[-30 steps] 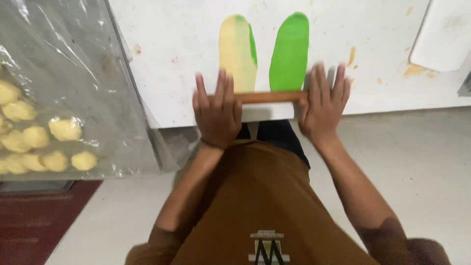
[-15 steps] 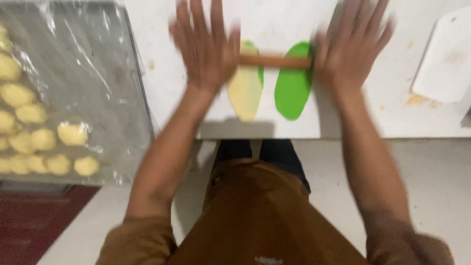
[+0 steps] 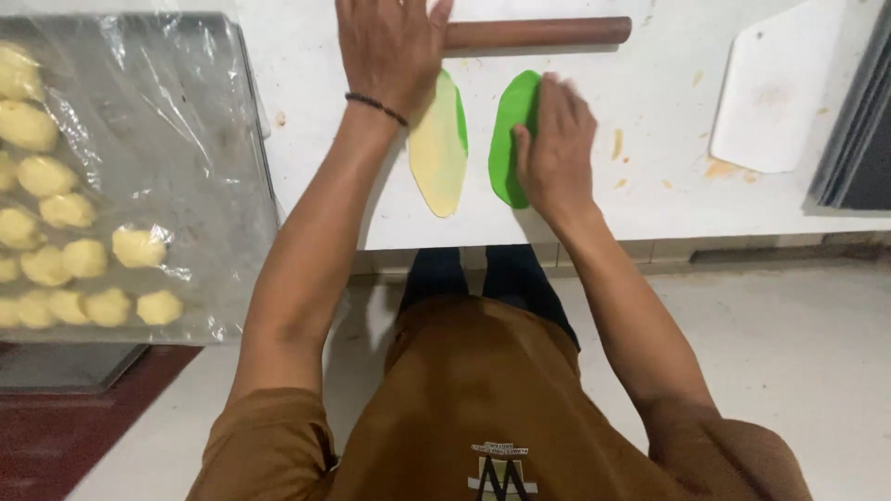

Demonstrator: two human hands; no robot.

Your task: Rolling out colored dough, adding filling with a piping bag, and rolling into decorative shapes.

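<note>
Fingers of the right hand are lying flat and close together on the green dough. Left hand, fingers spread, is pressing the rolling pin at twelve o'clock. Yellow dough is lying at nine o'clock of the green, on the white bench.

A sheet of clear plastic wrap covers the tray at the left, over rows of pale yellow dough lumps. On the person's brown shirt sits a small logo patch, seemingly white and dark. No signs or screens appear.
</note>
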